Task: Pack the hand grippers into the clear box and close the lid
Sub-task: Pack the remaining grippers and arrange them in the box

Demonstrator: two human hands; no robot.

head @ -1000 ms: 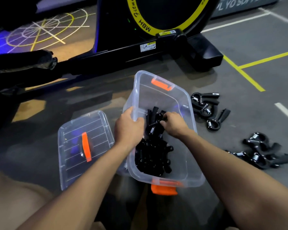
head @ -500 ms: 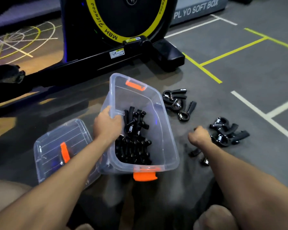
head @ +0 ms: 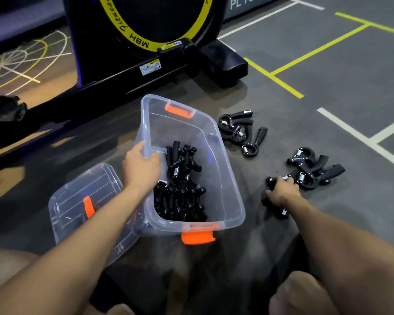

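The clear box (head: 216, 169) with orange latches stands on the floor and holds several black hand grippers (head: 180, 192). My left hand (head: 141, 165) grips the box's left rim. My right hand (head: 282, 192) is curled round a black hand gripper (head: 270, 204) lying on the floor to the right of the box. More hand grippers lie in two heaps: one (head: 241, 130) beside the box's far right corner, one (head: 312, 169) just beyond my right hand. The clear lid (head: 77, 201) with an orange handle lies flat to the left of the box, partly under my left forearm.
A black exercise machine (head: 146, 42) with a yellow ring stands just behind the box, its base bar running left. Yellow and white lines cross the grey floor on the right. My knees show at the bottom edge.
My right hand left the box, swung right and came down on a hand gripper on the floor. My left hand stayed on the box's rim. The view shifted right.
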